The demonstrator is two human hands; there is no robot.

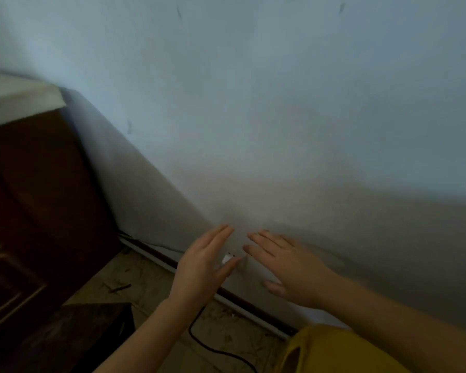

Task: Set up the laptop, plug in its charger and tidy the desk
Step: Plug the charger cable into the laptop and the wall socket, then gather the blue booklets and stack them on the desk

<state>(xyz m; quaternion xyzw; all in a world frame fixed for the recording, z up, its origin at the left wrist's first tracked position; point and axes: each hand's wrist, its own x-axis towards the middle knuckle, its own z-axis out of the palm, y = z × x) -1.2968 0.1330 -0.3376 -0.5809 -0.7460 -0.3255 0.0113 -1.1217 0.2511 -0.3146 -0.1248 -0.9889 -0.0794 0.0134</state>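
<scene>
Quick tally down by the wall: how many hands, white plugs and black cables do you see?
Hands: 2 (left hand, right hand)
White plug: 1
Black cable: 1
Total: 4

Pale blue-grey wall (pixel 280 103), a few dark scuffs, shading to beige-grey low down. Dark brown skirting (pixel 256 310) edged white. Beige floor (pixel 151 281), mottled brown speckle. Dark red-brown wooden cabinet (pixel 38 197), cream top (pixel 16 100). Black cable (pixel 191 335), white charger plug (pixel 228 258). Plain mustard-yellow garment (pixel 334 351).
</scene>
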